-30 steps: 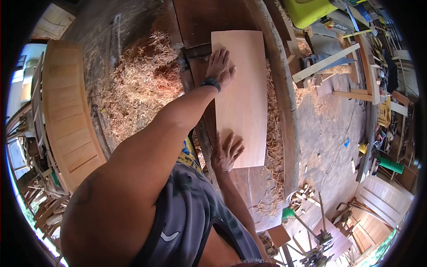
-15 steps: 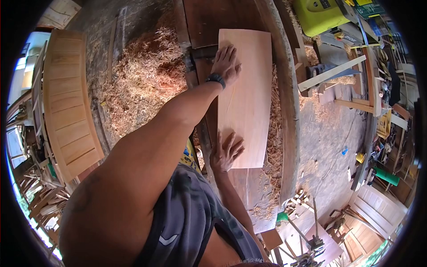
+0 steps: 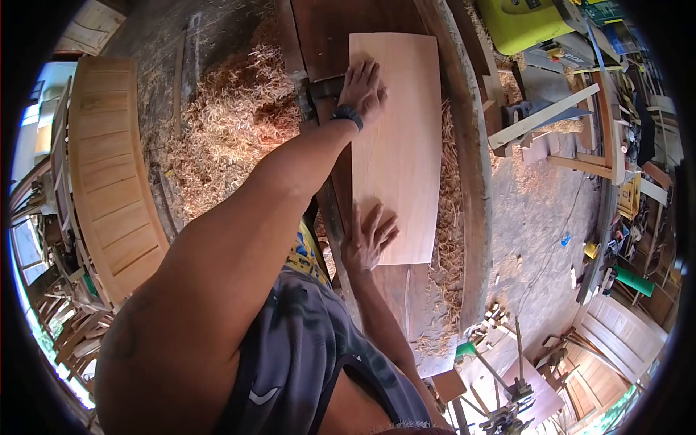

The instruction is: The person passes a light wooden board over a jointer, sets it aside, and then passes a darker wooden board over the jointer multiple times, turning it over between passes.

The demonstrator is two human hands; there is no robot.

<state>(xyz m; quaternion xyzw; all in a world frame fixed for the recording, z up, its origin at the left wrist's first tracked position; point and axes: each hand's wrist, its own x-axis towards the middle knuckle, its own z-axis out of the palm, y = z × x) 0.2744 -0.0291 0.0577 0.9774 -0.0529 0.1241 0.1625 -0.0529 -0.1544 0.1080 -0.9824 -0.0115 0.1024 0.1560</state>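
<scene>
A pale, smooth wooden board [image 3: 406, 145] lies lengthwise on the dark wooden bench [image 3: 391, 297]. My left hand [image 3: 362, 90], with a dark watch on the wrist, rests palm down on the board's left edge near its far end, fingers stretched out. Toward the board's near end, my right hand [image 3: 370, 238] presses flat on the left corner with its fingers spread. Neither hand is wrapped around anything.
Curly wood shavings [image 3: 239, 123] cover the floor at left and line the bench along the board's right side. A panelled wooden door [image 3: 116, 174] stands at far left. To the right are a handsaw [image 3: 558, 119], a wood strip [image 3: 544, 114] and a yellow-green machine [image 3: 522, 25].
The board and both hands have shifted slightly away from me along the bench. Both palms stay on the wood, and the view has tilted a little.
</scene>
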